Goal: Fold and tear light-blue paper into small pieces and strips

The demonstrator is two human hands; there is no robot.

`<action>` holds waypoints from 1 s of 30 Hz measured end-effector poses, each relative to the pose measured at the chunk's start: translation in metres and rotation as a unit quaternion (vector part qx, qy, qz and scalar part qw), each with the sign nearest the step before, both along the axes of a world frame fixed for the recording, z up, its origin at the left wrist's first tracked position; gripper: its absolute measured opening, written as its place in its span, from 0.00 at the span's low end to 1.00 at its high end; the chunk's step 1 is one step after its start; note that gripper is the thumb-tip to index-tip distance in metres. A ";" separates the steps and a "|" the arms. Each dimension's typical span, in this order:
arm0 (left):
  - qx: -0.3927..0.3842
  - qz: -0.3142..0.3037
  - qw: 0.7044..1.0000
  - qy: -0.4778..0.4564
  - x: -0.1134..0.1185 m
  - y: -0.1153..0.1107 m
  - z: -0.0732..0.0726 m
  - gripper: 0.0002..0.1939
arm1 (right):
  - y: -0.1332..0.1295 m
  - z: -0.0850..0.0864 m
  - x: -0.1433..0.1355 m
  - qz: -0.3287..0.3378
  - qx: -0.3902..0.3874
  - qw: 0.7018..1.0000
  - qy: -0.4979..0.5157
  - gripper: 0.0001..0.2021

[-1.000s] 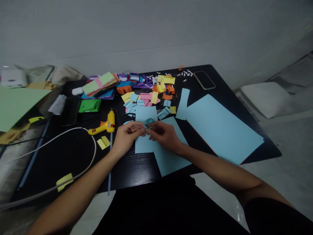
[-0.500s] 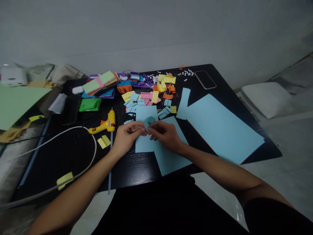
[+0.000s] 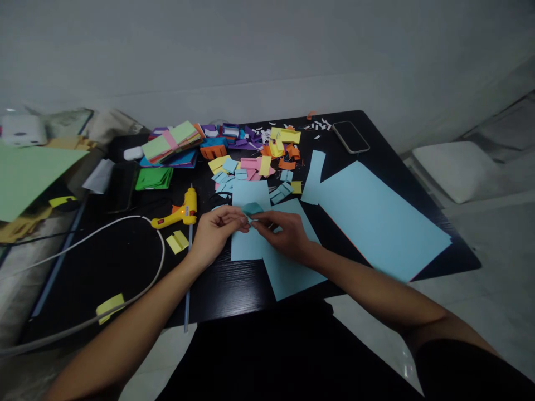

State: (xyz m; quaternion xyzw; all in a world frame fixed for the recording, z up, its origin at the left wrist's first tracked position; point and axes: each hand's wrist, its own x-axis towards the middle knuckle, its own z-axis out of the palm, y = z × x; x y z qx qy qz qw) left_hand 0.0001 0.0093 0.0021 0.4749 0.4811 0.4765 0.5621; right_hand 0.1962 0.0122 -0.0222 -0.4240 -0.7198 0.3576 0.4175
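Observation:
Between my fingertips is a small piece of light blue paper (image 3: pixel 252 209), its upper part curved and shaded. My left hand (image 3: pixel 219 231) pinches it from the left. From the right, my right hand (image 3: pixel 284 231) grips it between thumb and fingers. The fingers partly cover the piece, so its full shape is hidden. Beneath the hands lie a light blue sheet (image 3: pixel 249 245) and a second, slanted blue sheet (image 3: pixel 288 278). Just beyond them is a pile of small folded blue paper pieces (image 3: pixel 281 192).
A yellow glue gun (image 3: pixel 184 210) with a clear glue stick (image 3: pixel 187 306) lies left of my hands, near a white cable (image 3: pixel 161 259). Large blue sheets (image 3: pixel 380 223) and a phone (image 3: pixel 351 137) are at right. Colored paper stacks (image 3: pixel 173 142) sit at the back left.
The small blue paper has tilted slightly in my fingers. My right fingers have shifted a little along it, while both hands stay in nearly the same place.

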 end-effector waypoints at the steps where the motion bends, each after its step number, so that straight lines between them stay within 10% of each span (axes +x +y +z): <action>1: -0.004 -0.001 1.000 -0.003 0.000 0.000 -0.001 0.06 | 0.000 -0.001 0.001 0.003 0.007 1.000 -0.009 0.11; 20: -0.139 0.009 0.986 -0.092 0.000 0.003 0.000 0.10 | 0.002 -0.010 0.005 -0.001 0.156 0.983 -0.093 0.10; 30: -0.019 -0.027 0.999 -0.016 0.004 -0.001 -0.001 0.14 | 0.004 -0.013 0.007 0.010 0.198 0.973 -0.118 0.09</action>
